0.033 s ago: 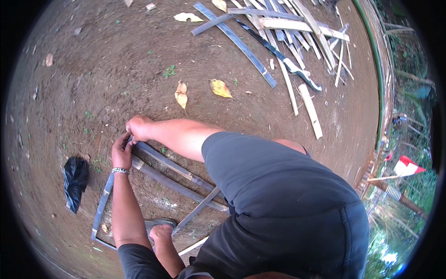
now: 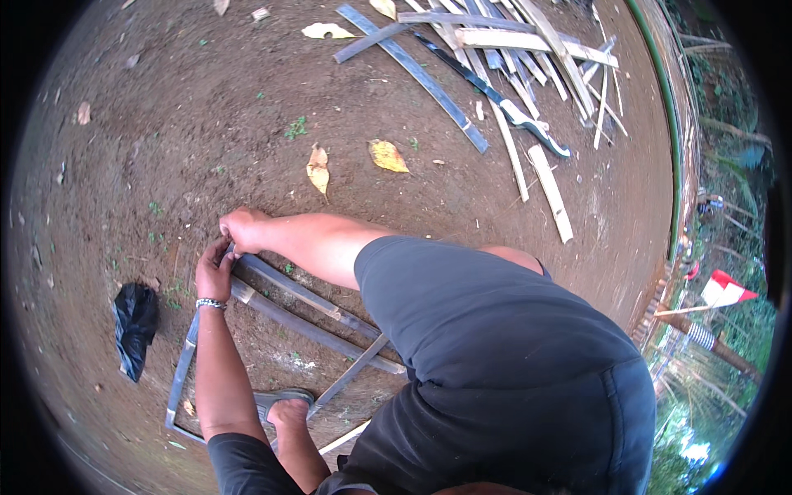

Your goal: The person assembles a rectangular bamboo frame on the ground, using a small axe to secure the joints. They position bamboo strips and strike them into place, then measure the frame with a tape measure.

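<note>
Both hands meet at the corner of a frame of dark bamboo strips lying on the ground, left of centre. My left hand (image 2: pixel 214 276), with a chain bracelet at its wrist, has thumb and fingers closed round the strip ends at that corner. Just beyond and touching it, my right hand (image 2: pixel 242 227) is closed with its fingers pressed together; what it grips is hidden. From the corner, an upper bamboo strip (image 2: pixel 301 292) and a lower bamboo strip (image 2: pixel 309 330) run rightward. A side strip (image 2: pixel 180 375) leads toward me, and a slanting strip (image 2: pixel 351 375) crosses the lower one.
A black plastic bag (image 2: pixel 135 330) lies left of the frame. My sandalled foot (image 2: pixel 285 404) rests within it. At the far right are a pile of split bamboo (image 2: pixel 528 41) and a long dark-bladed tool with a white-and-black handle (image 2: pixel 525 120). Yellow leaves (image 2: pixel 388 157) dot the soil.
</note>
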Action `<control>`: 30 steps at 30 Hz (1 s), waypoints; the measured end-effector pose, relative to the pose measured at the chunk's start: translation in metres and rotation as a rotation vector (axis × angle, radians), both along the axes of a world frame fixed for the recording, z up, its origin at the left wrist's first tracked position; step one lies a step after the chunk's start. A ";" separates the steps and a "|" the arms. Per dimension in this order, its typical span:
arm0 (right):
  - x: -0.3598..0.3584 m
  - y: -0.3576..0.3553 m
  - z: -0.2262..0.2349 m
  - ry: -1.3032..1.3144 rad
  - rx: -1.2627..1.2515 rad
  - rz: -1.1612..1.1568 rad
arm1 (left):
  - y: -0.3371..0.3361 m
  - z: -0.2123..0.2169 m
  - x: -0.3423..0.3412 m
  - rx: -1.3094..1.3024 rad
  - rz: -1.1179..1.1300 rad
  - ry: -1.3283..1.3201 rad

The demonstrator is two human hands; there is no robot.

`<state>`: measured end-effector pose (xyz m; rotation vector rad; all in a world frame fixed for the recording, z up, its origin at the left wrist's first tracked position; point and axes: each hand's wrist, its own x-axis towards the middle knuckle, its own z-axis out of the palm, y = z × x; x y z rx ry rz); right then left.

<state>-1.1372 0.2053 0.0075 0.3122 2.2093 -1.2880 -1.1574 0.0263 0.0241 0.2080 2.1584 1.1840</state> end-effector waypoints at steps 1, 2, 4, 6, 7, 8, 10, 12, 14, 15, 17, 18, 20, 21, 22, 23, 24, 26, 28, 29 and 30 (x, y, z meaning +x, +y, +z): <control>0.002 0.001 0.001 0.014 0.003 -0.005 | -0.002 0.001 -0.007 -0.039 -0.064 -0.048; 0.001 0.001 0.008 0.030 0.005 -0.006 | -0.007 0.004 -0.016 -0.079 -0.124 -0.094; 0.001 0.005 0.011 0.063 0.001 -0.003 | -0.011 0.004 -0.029 -0.118 -0.196 -0.146; 0.001 0.008 0.008 0.096 -0.008 0.006 | -0.009 0.000 -0.036 -0.112 -0.219 -0.159; 0.001 0.009 0.006 0.076 -0.041 -0.014 | -0.008 -0.002 -0.038 -0.116 -0.213 -0.178; 0.003 0.008 0.007 0.054 -0.075 -0.031 | -0.007 -0.002 -0.038 -0.119 -0.204 -0.201; 0.005 0.009 0.009 0.033 -0.129 -0.050 | -0.005 -0.001 -0.040 -0.143 -0.232 -0.180; 0.008 0.014 0.019 0.030 -0.167 -0.054 | 0.000 0.007 -0.039 -0.179 -0.306 -0.100; 0.004 0.013 0.031 -0.186 -0.360 -0.225 | -0.007 -0.002 -0.041 -0.170 -0.317 -0.064; 0.004 0.014 0.036 -0.292 -0.457 -0.314 | -0.010 -0.005 -0.042 -0.165 -0.324 -0.046; 0.012 0.017 0.045 -0.135 -0.261 -0.161 | -0.014 -0.005 -0.044 -0.233 -0.396 0.023; 0.015 0.025 0.046 -0.033 -0.143 0.035 | -0.013 -0.004 -0.044 -0.266 -0.431 0.057; 0.021 0.056 0.061 0.092 0.037 0.287 | -0.009 -0.003 -0.040 -0.231 -0.436 0.119; 0.023 0.079 0.079 0.099 0.088 0.374 | -0.009 0.001 -0.040 -0.246 -0.450 0.152; 0.028 0.103 0.090 0.103 0.143 0.457 | -0.006 0.005 -0.039 -0.255 -0.467 0.185; 0.042 0.129 0.081 0.145 0.174 0.424 | 0.004 0.008 -0.036 -0.259 -0.480 0.184; 0.055 0.154 0.072 0.192 0.201 0.396 | 0.011 0.013 -0.033 -0.269 -0.488 0.185; 0.082 0.207 0.092 0.167 0.237 0.229 | 0.004 0.020 -0.035 -0.301 -0.490 0.201; 0.125 0.260 0.082 0.193 0.370 -0.016 | 0.000 0.018 -0.037 -0.311 -0.509 0.220; 0.146 0.283 0.094 0.092 0.423 -0.201 | -0.005 0.011 -0.039 -0.313 -0.533 0.265; 0.178 0.309 0.091 0.057 0.474 -0.392 | -0.001 0.006 -0.038 -0.293 -0.528 0.234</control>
